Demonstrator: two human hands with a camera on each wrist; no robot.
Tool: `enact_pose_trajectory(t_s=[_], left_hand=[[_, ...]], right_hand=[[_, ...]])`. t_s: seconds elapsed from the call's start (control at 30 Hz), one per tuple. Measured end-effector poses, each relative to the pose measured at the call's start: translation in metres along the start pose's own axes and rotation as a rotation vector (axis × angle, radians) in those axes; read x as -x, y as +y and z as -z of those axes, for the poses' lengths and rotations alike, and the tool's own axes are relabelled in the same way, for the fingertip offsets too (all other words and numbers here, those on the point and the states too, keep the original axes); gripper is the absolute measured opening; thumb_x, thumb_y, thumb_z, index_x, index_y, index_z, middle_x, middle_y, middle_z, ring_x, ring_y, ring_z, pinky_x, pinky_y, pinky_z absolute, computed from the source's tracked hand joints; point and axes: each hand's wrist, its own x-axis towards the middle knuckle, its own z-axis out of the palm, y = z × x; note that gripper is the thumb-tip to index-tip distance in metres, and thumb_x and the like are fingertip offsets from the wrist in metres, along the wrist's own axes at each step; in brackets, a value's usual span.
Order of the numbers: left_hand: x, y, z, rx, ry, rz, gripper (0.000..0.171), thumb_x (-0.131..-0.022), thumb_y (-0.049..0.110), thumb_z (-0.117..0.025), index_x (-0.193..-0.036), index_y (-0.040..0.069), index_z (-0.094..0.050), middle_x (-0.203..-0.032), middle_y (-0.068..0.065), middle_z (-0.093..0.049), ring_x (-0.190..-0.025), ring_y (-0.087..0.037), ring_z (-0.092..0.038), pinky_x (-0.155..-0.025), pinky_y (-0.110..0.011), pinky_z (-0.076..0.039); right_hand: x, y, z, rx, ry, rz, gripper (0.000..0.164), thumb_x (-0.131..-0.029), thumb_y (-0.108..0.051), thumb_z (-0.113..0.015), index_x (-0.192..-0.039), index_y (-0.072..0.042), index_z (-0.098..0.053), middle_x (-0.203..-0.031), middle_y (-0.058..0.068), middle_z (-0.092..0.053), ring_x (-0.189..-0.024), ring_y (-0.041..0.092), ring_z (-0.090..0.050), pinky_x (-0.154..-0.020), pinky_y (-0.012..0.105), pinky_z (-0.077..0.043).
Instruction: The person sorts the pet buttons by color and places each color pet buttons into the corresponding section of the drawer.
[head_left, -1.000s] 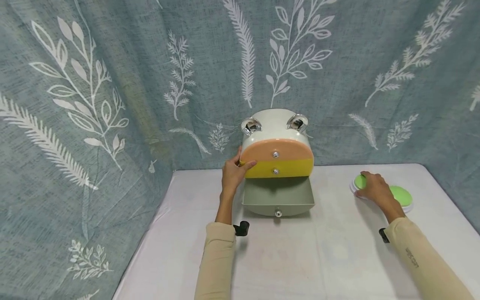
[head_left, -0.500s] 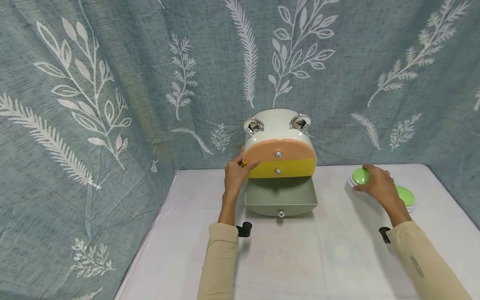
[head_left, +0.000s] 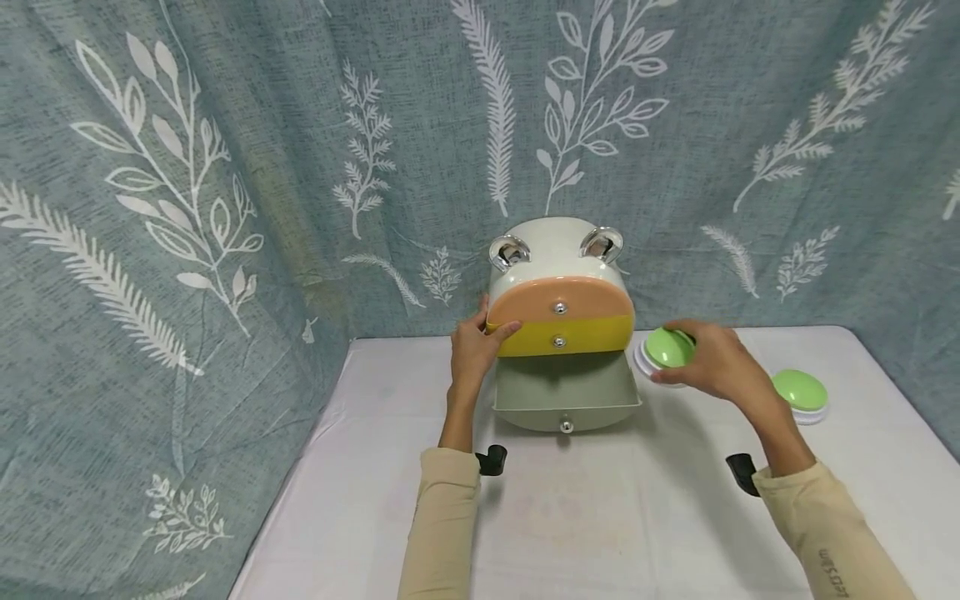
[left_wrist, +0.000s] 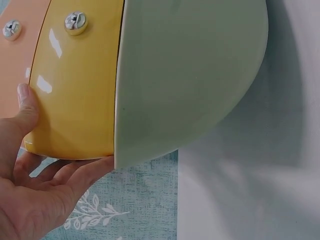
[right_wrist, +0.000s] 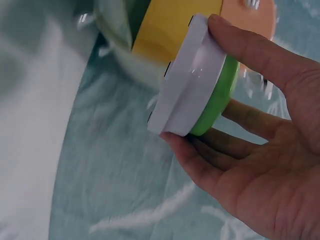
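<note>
A small drawer cabinet [head_left: 555, 250] with a white body stands at the back of the table. Its orange drawer [head_left: 525, 298] and yellow drawer [head_left: 592, 335] are closed, while the grey-green bottom drawer [head_left: 567, 392] is pulled out. My left hand [head_left: 472, 350] grips the cabinet's left side, thumb on the yellow front and fingers along the side, as the left wrist view shows. Right of the cabinet, my right hand [head_left: 716, 362] pinches a round white button with a green domed top [head_left: 667, 348] by its rim. In the right wrist view, this button [right_wrist: 192, 80] is held clear of the table.
A second green-topped white button [head_left: 801, 392] sits on the table to the right, beyond my right forearm. White cloth covers the table [head_left: 570, 533]. A blue-green leaf-patterned curtain [head_left: 420, 150] hangs behind the cabinet and along the left.
My right hand has lifted the nearer green-topped button and carried it left toward the cabinet. The left hand keeps its grip on the cabinet's side.
</note>
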Motion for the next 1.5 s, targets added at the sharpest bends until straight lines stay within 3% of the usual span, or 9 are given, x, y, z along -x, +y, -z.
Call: enact_pose_trajectory(t_s=[0.27,0.47,0.6,0.8,0.93,1.13,1.4,1.5], left_hand=[[0.000,-0.003,0.001,0.002,0.019,0.005,0.081,-0.088,0.038,-0.085,-0.155,0.012,-0.047,-0.146,-0.022,-0.060,-0.131,-0.038,-0.065,-0.105,-0.050,-0.057],[0.000,-0.003,0.002,-0.005,0.016,-0.015,0.081,-0.089,0.038,-0.084,-0.155,0.010,-0.047,-0.146,-0.023,-0.060,-0.131,-0.039,-0.065,-0.104,-0.052,-0.058],[-0.001,-0.004,0.003,-0.003,0.026,-0.009,0.081,-0.088,0.038,-0.085,-0.155,0.011,-0.048,-0.146,-0.022,-0.060,-0.131,-0.039,-0.065,-0.106,-0.052,-0.057],[0.001,-0.006,-0.001,0.018,0.005,-0.009,0.081,-0.088,0.039,-0.084,-0.155,0.013,-0.047,-0.148,-0.020,-0.059,-0.133,-0.037,-0.064,-0.108,-0.051,-0.055],[0.002,-0.004,-0.006,0.027,-0.012,-0.002,0.080,-0.089,0.040,-0.084,-0.156,0.014,-0.047,-0.149,-0.018,-0.059,-0.135,-0.036,-0.062,-0.110,-0.050,-0.054],[0.003,0.000,-0.007,0.033,-0.031,0.014,0.082,-0.088,0.043,-0.084,-0.156,0.016,-0.047,-0.149,-0.019,-0.059,-0.136,-0.037,-0.061,-0.112,-0.052,-0.053],[0.001,-0.002,0.001,0.033,0.001,0.002,0.080,-0.089,0.040,-0.084,-0.156,0.015,-0.048,-0.148,-0.020,-0.060,-0.136,-0.037,-0.062,-0.111,-0.051,-0.053],[0.000,-0.005,0.001,0.032,-0.005,0.000,0.079,-0.089,0.039,-0.083,-0.155,0.014,-0.047,-0.148,-0.020,-0.060,-0.135,-0.037,-0.062,-0.111,-0.050,-0.054]], right_hand=[[-0.017,-0.038,-0.043,0.008,-0.030,0.065,0.075,-0.079,-0.031,-0.091,-0.139,0.002,-0.063,-0.122,0.026,-0.071,-0.104,0.038,-0.064,-0.084,0.048,-0.053],[-0.029,-0.052,-0.074,-0.048,-0.019,0.124,0.058,-0.077,-0.022,-0.092,-0.126,-0.001,-0.070,-0.106,0.016,-0.072,-0.095,0.030,-0.063,-0.081,0.044,-0.052],[-0.040,-0.059,-0.095,-0.063,-0.017,0.157,0.054,-0.074,-0.020,-0.094,-0.119,0.001,-0.072,-0.105,0.013,-0.072,-0.094,0.026,-0.063,-0.083,0.042,-0.052],[-0.053,-0.066,-0.132,-0.022,-0.015,0.104,0.055,-0.070,-0.025,-0.098,-0.111,0.003,-0.074,-0.098,0.012,-0.075,-0.086,0.023,-0.065,-0.078,0.039,-0.053],[-0.056,-0.072,-0.150,-0.042,-0.008,0.037,0.057,-0.074,-0.025,-0.097,-0.115,0.005,-0.071,-0.102,0.015,-0.075,-0.088,0.025,-0.066,-0.082,0.043,-0.056],[-0.055,-0.074,-0.158,-0.055,0.069,0.014,0.051,-0.079,-0.022,-0.094,-0.113,0.005,-0.066,-0.104,0.019,-0.070,-0.093,0.030,-0.064,-0.084,0.048,-0.055],[-0.054,-0.074,-0.146,-0.061,0.034,0.065,0.040,-0.088,-0.020,-0.086,-0.114,0.005,-0.070,-0.102,0.017,-0.072,-0.090,0.027,-0.066,-0.081,0.044,-0.057],[-0.048,-0.072,-0.139,-0.083,0.069,0.098,0.035,-0.090,-0.013,-0.083,-0.116,0.009,-0.073,-0.107,0.021,-0.076,-0.097,0.031,-0.070,-0.083,0.046,-0.059]])
